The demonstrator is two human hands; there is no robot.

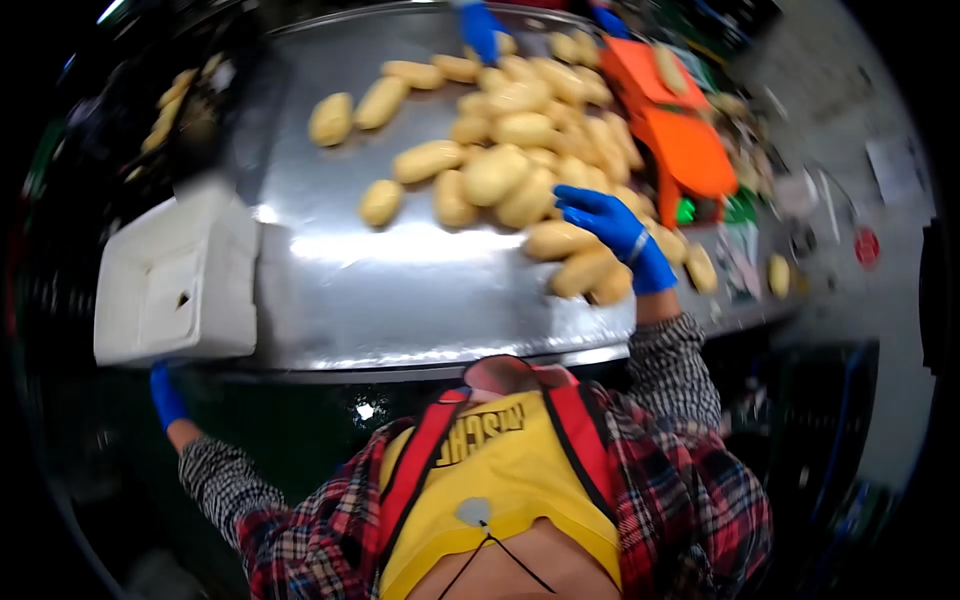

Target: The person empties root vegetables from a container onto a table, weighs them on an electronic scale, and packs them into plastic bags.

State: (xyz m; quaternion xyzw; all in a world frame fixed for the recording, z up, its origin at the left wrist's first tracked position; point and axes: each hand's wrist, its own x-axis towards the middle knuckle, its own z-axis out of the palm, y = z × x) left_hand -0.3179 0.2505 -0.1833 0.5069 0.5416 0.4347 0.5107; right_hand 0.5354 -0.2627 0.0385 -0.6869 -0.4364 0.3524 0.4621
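Many peeled potatoes (497,175) lie heaped on a shiny metal table (350,290). My right hand (612,228), in a blue glove, is over the near right side of the heap, its fingers stretched out above the potatoes. Whether its fingertips touch them is unclear. My left hand (166,393), also gloved in blue, is at the near edge of a white foam box (222,300) at the table's left end. Its fingertips are hidden by the box edge. The box holds only a small dark speck.
Across the table, a co-worker's blue-gloved hand (483,35) reaches among the potatoes. An orange device (683,150) stands right of the heap, with scraps beside it. A dark crate with potatoes (170,105) is at the far left.
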